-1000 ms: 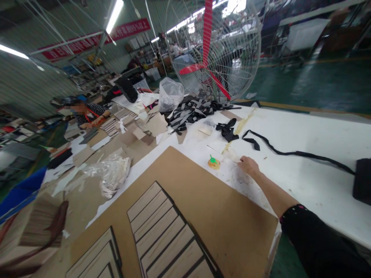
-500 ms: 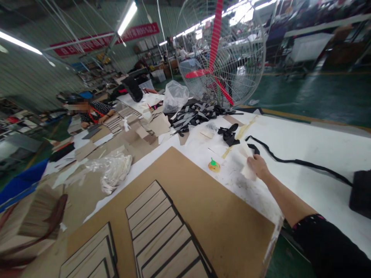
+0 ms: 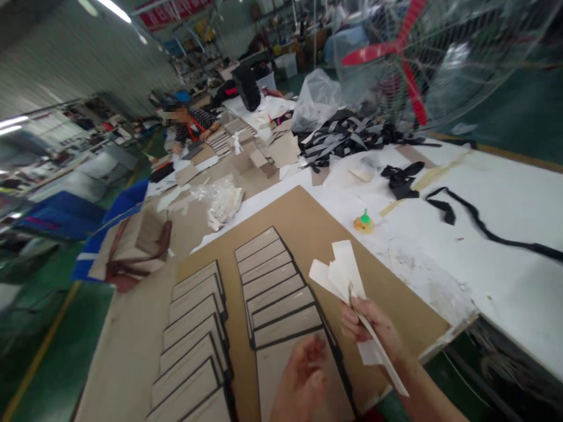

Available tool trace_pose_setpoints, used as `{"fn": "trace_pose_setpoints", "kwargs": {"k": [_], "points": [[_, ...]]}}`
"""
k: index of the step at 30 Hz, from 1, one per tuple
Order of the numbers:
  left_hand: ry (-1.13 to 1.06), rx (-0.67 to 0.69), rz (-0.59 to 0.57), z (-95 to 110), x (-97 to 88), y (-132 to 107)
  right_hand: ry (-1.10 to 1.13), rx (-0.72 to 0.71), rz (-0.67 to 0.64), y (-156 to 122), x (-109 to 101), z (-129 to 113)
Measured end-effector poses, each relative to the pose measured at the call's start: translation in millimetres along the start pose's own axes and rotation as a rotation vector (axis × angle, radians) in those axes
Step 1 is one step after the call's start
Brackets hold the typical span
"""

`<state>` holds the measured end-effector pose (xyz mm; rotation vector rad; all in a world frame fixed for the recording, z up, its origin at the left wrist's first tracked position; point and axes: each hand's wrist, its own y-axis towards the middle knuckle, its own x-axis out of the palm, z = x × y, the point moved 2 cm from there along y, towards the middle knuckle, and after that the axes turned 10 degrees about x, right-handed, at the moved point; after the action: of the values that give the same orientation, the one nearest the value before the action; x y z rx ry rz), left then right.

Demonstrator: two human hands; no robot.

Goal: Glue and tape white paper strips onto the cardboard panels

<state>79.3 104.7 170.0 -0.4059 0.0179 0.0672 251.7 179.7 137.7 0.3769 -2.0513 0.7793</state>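
Observation:
My right hand is closed around several white strips of paper or thin card, which fan out above and below the fingers. To its left, my left hand hovers over the nearest panel of a row, fingers loosely curled and slightly blurred, with nothing visible in it. Beneath are beige panels with black edges, overlapping in a row. A second overlapping row of the same panels lies further left. Both rows rest on a large brown board.
A yellowish pot with a green top stands beyond the board. Behind lie black and grey strips, a clear plastic bag and a big fan with red blades. A co-worker sits at the far left.
My right hand has brought the white strips from the white table on the right to above the board. My left hand has come into view. The view has shifted left and downward.

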Motion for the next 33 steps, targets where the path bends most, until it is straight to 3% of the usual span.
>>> {"fn": "trace_pose_setpoints", "kwargs": {"k": [2,4,6,9,12,15,17,20,21,23,26,28,33], "points": [[-0.170,0.042,-0.152,8,6.7,12,-0.076,0.100,0.037,-1,23,35],[-0.214,0.001,-0.180,16,5.5,16,-0.128,0.167,0.146,-5,35,61],[-0.260,-0.042,-0.117,20,-1.8,12,-0.148,0.239,0.198,-9,44,80],[-0.406,-0.055,-0.066,18,-16.9,2,-0.265,0.317,0.157,-15,56,93],[-0.485,-0.086,-0.130,11,-33.1,-3,-0.545,0.352,0.053,-22,68,97],[-0.540,-0.107,-0.029,3,-55.0,-2,-0.843,0.342,-0.113,-23,75,95],[-0.567,-0.043,-0.005,0,-69.6,-1,-0.934,0.243,-0.048,-17,71,88],[-0.503,-0.002,-0.109,-8,-83.0,-6,-0.895,0.062,0.243,-4,62,73],[-0.469,-0.029,-0.133,-13,-84.7,-9,-0.868,0.031,0.288,0,62,69],[-0.396,-0.098,-0.140,-22,-84.7,-16,-0.846,0.031,0.247,9,68,65],[-0.292,-0.145,-0.143,-34,-80.5,-24,-0.922,0.100,0.083,20,83,66],[-0.252,-0.149,-0.165,-39,-78.8,-27,-0.977,0.097,0.058,27,89,67],[-0.279,-0.239,-0.206,-47,-84.2,-27,-0.852,0.047,0.309,35,79,68]]}}
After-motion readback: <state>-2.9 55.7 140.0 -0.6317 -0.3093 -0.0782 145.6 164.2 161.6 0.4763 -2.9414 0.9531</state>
